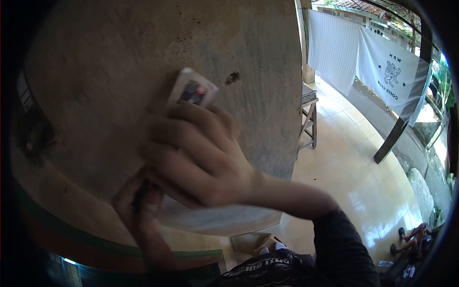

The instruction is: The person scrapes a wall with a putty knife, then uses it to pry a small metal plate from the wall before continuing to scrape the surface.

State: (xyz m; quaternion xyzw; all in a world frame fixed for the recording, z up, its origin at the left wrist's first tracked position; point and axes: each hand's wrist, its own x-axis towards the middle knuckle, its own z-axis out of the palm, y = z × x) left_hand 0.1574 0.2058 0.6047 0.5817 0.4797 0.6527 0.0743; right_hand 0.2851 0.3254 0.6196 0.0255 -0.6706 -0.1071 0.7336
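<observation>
nearest is the wearer's dark shirt [267,269], pale lettering across it, then the left hand [143,222], bent inward with a dark patch between finger and thumb; whether it grips anything i cannot tell. just above and partly over it, the right hand [205,162] reaches in from the right, fingers curled, seemingly holding the card [195,91]. the card juts past those fingers on the side away from the body, so the right hand is the nearer one; its visible end tilts, and its long axis is unclear because the lower part is hidden. it looks flat and pale-bordered, with a dark and red picture, blurred. behind it spreads a worn brown surface [267,43] with a chipped spot; whether card and surface touch is unclear. farther off are a wooden stool [311,119], pale floor tiles [334,158] and a hanging white banner [375,52].
</observation>
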